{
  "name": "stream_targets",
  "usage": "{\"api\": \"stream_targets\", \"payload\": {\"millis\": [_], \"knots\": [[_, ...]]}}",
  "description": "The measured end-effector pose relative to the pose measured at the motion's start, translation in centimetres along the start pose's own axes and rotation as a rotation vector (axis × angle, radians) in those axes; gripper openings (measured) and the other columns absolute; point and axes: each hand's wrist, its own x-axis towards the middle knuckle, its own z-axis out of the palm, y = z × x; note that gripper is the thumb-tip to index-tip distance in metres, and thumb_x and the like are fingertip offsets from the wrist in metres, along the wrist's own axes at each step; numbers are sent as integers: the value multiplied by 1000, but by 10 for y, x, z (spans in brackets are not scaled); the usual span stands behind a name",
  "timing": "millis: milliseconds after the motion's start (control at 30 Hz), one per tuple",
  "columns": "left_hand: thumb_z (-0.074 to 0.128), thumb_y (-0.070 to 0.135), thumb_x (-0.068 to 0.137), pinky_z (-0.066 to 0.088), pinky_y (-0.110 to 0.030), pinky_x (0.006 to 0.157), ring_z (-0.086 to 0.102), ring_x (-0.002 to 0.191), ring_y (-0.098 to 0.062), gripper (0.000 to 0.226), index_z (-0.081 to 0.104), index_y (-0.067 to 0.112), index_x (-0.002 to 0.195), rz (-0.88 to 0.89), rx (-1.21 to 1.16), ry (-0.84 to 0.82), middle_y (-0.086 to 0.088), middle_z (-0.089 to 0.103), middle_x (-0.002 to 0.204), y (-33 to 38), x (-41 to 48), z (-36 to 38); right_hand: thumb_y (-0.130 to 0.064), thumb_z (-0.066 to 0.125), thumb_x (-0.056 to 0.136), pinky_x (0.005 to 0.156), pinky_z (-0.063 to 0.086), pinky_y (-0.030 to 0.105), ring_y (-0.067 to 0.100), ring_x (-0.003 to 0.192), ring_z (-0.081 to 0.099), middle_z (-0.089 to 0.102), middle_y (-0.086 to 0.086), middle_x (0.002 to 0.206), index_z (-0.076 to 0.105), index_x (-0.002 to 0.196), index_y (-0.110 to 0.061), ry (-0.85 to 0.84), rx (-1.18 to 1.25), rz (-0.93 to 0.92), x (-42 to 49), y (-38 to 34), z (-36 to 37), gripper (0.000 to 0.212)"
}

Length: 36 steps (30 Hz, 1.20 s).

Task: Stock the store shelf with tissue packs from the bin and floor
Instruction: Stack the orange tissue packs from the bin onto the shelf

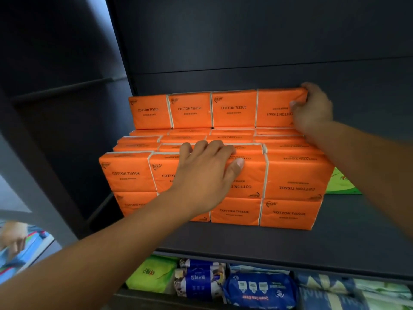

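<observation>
We are working at the dark shelf (335, 238), where the orange tissue packs (190, 110) are standing in stepped rows across the middle of the frame. The right hand (312, 110) is gripping the end pack (274, 108) at the upper right. Its thumb is pressing on the front face and its fingers are wrapping over the top right corner.

This pack is standing upright and touching its neighbour on the left, with its print upside down. Its long axis is running left to right, in line with the back row.

The left hand (205, 175) is lying flat on the front stack (295, 175) at frame centre, with fingers relaxed over the top edge and holding nothing.

We are judging the step in hand to be seating the end pack. The pack is lying to the left of the gripping palm, so any closing push is running leftward along that axis. The right hand is the nearer one, and the left appears to be bracing the lower rows. A green pack (342, 182) is showing just beside the stack at the right.
</observation>
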Motion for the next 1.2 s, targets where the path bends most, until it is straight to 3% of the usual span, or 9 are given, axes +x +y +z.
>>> {"api": "stream_targets", "payload": {"millis": [200, 367, 667, 800, 967, 1200], "knots": [[17, 57, 100, 21, -40, 98, 43, 120, -17, 51, 48, 33, 132, -12, 11, -30, 13, 50, 129, 3, -1, -3, -11, 46, 101, 97, 37, 23, 30, 127, 51, 52, 15, 139, 29, 155, -18, -56, -158, 24, -1, -13, -3, 57], [20, 54, 101, 22, -40, 102, 42, 123, -18, 49, 44, 31, 137, -14, 17, -96, 12, 49, 134, 6, -1, -12, -12, 50, 97, 102, 45, 38, 35, 127, 51, 46, 16, 145, 12, 158, -19, -102, -221, 75, -10, -19, -15, 72], [33, 49, 100, 23, -43, 107, 35, 129, -22, 48, 35, 28, 143, -57, 28, -136, 8, 41, 143, 17, -10, -37, -19, 53, 90, 104, 45, 40, 35, 129, 48, 47, 12, 143, 39, 142, -11, -253, -397, 53, -64, -50, -56, 54], [34, 48, 100, 23, -46, 107, 36, 132, -23, 50, 35, 27, 145, -95, 47, -153, 6, 42, 144, 29, -20, -63, -19, 51, 92, 105, 45, 42, 34, 129, 48, 47, 12, 142, 40, 145, -10, -373, -522, 25, -104, -68, -83, 55], [36, 47, 100, 24, -48, 107, 37, 133, -26, 50, 37, 26, 145, -141, 78, -169, 2, 43, 146, 46, -40, -94, -19, 49, 94, 97, 41, 37, 33, 126, 49, 50, 10, 137, 47, 136, -12, -418, -654, -61, -162, -84, -117, 43], [38, 47, 99, 28, -47, 105, 39, 134, -28, 47, 43, 27, 142, -148, 96, -221, 0, 43, 147, 76, -85, -122, -21, 48, 96, 104, 37, 41, 31, 132, 44, 46, 9, 143, 43, 141, -13, -516, -718, -107, -240, -86, -150, 46]]}}
